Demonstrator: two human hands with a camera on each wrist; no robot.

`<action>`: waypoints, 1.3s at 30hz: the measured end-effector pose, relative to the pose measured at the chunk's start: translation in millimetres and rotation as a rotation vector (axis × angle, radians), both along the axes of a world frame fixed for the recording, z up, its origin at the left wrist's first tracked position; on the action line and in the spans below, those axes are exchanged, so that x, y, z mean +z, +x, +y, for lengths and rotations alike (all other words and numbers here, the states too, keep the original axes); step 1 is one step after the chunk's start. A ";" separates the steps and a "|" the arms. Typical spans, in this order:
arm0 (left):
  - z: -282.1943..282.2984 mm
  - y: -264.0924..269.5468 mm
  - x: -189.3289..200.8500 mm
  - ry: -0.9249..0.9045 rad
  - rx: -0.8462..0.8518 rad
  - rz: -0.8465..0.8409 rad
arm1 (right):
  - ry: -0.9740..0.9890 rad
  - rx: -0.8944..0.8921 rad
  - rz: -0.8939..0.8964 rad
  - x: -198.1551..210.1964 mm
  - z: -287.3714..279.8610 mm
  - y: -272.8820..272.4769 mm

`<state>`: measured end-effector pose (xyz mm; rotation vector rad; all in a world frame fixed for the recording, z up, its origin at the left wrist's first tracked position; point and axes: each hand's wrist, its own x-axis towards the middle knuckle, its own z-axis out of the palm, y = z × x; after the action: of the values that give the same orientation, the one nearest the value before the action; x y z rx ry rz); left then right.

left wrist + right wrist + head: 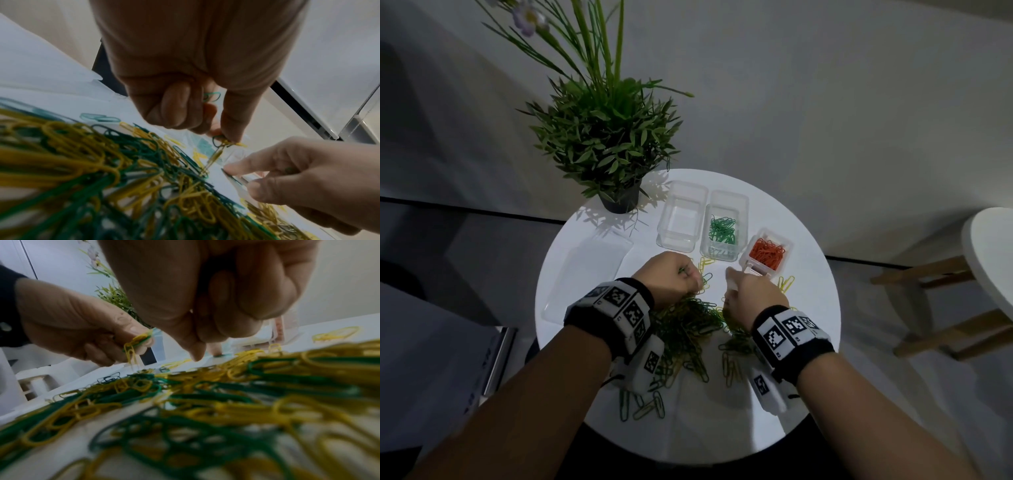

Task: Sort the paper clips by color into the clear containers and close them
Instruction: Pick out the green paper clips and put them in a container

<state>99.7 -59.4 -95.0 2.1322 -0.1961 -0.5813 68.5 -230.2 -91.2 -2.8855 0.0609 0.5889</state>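
left grip (671,279) curled, pinching a small tangle of yellow and green clips (221,144) just above the mixed pile (690,325) on the desk (808,291). right grip (751,291) alongside, thumb and forefinger closing on a single green clip (219,355) lying on the desk. containers (720,228) just beyond both grips.

No legible text (only coded squares on wristbands (616,308))

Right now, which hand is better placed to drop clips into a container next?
Left. The left hand already pinches a small bunch of yellow and green clips lifted off the pile, near the container of green clips. The right hand only fingers a green clip flat on the table.
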 end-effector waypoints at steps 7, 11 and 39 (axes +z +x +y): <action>6.2 1.5 3.6 -0.041 0.067 0.030 | 0.069 -0.095 -0.079 6.3 -1.4 4.3; 14.8 1.1 5.7 -0.090 0.115 0.059 | -0.001 -0.081 -0.076 1.4 5.2 14.4; 45.1 2.1 13.9 0.271 0.222 -0.056 | 0.337 -0.103 0.004 6.9 33.0 26.0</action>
<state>101.8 -14.3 -81.1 2.3936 0.0939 -0.4377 94.5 -197.2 -84.3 -2.5387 0.0995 0.5292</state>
